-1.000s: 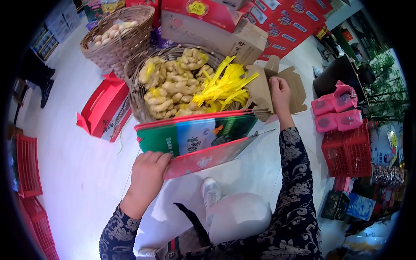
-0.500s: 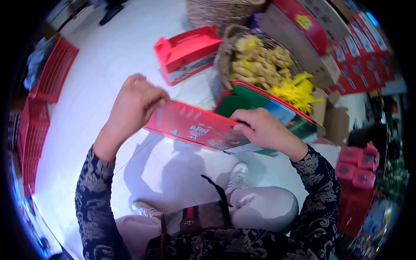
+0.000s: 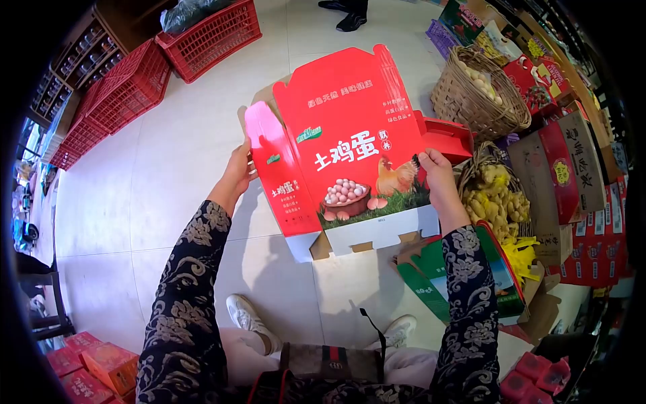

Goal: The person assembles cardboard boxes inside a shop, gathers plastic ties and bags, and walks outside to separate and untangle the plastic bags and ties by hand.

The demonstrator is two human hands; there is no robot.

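Observation:
A red cardboard egg box (image 3: 343,101) is held up in front of me, partly opened out, with its broad front and narrower left side panel facing me. Its front shows a hen and a basket of eggs; white flaps hang at the bottom. My left hand (image 3: 237,174) is closed on the edge of the left side panel. On the opposite edge, my right hand (image 3: 441,185) grips the front panel with the thumb on its face. Below my right forearm, green flat cardboard boxes (image 3: 427,269) lean beside the ginger basket.
Behind the held box stands a red carry box (image 3: 447,135). At the right are a basket of ginger (image 3: 494,198), a wicker basket (image 3: 471,108) with eggs and stacked cartons (image 3: 595,236). Red crates (image 3: 215,40) line the upper left. A person's shoes (image 3: 352,21) show at the top.
The red box, a flat folded piece before, is now opened wider and turned with its front towards me. Both hands have moved to its side edges. The view has shifted.

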